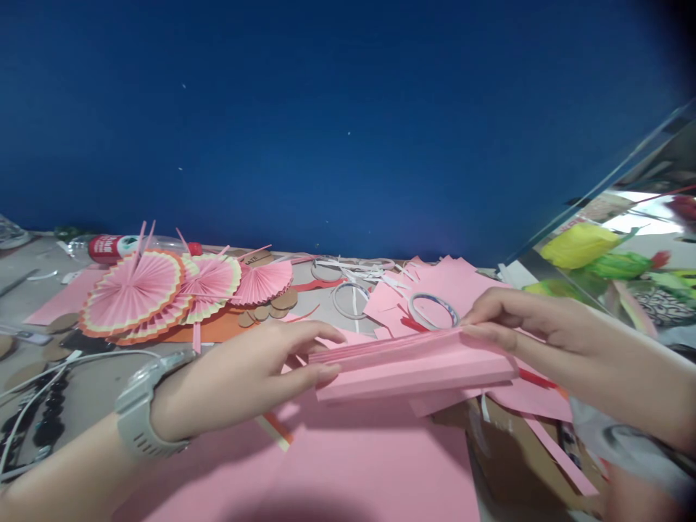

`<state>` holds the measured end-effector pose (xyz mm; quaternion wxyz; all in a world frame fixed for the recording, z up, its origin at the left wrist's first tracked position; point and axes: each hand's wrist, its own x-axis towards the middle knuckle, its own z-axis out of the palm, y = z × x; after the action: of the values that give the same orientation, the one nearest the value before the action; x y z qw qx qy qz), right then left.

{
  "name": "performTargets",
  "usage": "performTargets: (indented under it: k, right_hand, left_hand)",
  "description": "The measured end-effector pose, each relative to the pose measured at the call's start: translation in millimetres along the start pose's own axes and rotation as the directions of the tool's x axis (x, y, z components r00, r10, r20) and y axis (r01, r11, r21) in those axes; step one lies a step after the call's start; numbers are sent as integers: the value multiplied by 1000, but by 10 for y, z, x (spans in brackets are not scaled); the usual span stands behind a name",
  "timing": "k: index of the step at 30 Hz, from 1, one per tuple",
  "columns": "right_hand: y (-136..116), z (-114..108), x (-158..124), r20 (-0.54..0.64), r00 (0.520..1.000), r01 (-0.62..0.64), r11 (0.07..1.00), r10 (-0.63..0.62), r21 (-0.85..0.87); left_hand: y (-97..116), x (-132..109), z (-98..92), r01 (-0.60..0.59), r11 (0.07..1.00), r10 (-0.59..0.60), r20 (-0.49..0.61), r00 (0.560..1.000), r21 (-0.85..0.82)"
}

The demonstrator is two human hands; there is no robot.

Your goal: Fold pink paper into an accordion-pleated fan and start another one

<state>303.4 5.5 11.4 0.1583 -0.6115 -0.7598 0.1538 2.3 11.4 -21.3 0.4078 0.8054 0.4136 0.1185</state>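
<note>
A pink sheet of pleated paper (413,366) is held level between both hands, its narrow folds stacked along the far edge and a wider flap hanging toward me. My left hand (277,362), with a watch on the wrist, pinches its left end between thumb and fingers. At the opposite end, the thumb and fingertips of my right hand (522,330) grip the folds. Below lies a large flat pink sheet (348,471). Finished-looking pleated paper fans (133,297), pink with orange and pale yellow edges, rest at the left.
A plastic bottle (112,248) lies behind the fans, near brown cardboard discs (283,301). Tape rolls (433,312) and pink paper scraps (446,279) sit farther back. A blue panel (348,130) rises behind the table. Black beads (50,413) and a white cable lie at left.
</note>
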Motion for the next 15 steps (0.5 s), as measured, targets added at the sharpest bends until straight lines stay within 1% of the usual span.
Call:
performTargets:
  k: [2, 3, 6, 10, 15]
  right_hand:
    - [32, -11, 2, 97, 995, 7, 999, -11, 44]
    - [54, -17, 2, 112, 994, 5, 998, -12, 61]
    - [127, -26, -2, 79, 997, 18, 997, -24, 73]
    - [163, -22, 1, 51, 998, 45, 996, -48, 71]
    - [142, -30, 2, -21, 996, 87, 996, -87, 14]
  left_hand:
    - [0, 19, 27, 20, 999, -17, -89, 996, 26]
    - [-1, 28, 36, 27, 999, -24, -119, 993, 29]
    - [8, 45, 53, 47, 998, -37, -182, 983, 48]
    - [30, 51, 73, 33, 991, 2, -258, 966, 133]
    - [18, 44, 99, -7, 988, 54, -296, 954, 157]
